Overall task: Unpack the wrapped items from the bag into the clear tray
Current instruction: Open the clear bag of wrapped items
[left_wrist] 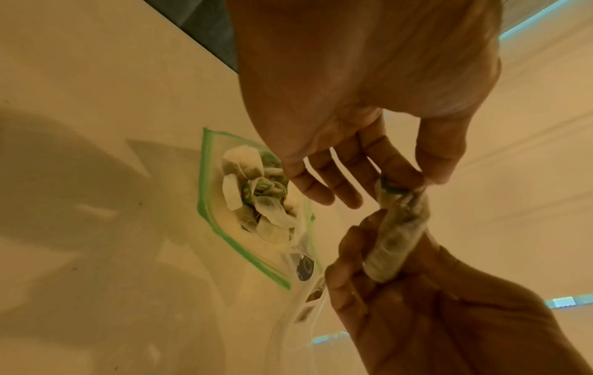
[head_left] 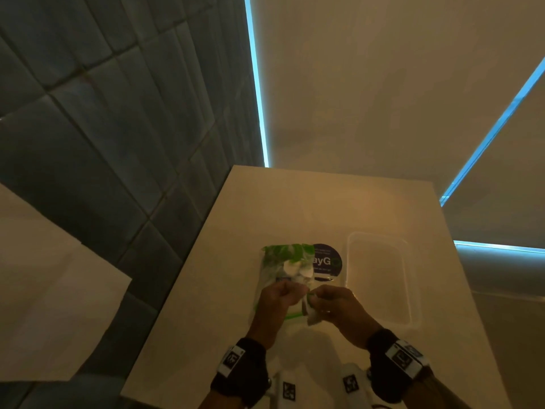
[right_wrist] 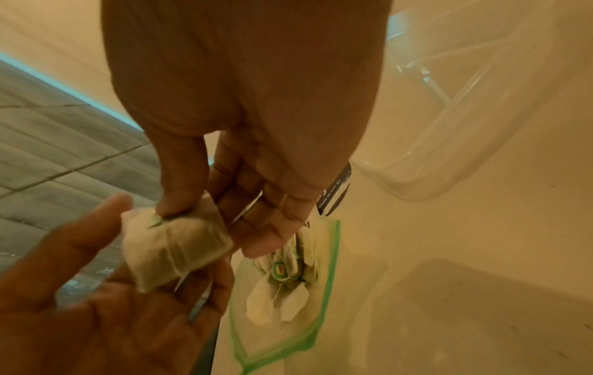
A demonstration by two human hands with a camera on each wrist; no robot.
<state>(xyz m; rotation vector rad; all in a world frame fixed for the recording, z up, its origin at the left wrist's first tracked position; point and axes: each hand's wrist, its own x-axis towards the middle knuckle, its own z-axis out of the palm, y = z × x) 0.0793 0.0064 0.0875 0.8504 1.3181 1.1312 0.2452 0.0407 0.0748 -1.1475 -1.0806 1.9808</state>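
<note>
I pinch one wrapped item (right_wrist: 175, 250) between my right hand (head_left: 334, 302) and left hand (head_left: 280, 299), tray (head_left: 413, 290) right of them empty, bag (left_wrist: 256, 203) mostly full.

Clear plastic bag (head_left: 267, 278), clear glossy plastic tray (head_left: 413, 290), smooth counter (head_left: 206, 290).

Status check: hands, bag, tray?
Left hand and right hand both pinch one pale wrapped item. Green-edged clear zip bag open, more items inside. Clear plastic tray holds nothing, path unobstructed.
</note>
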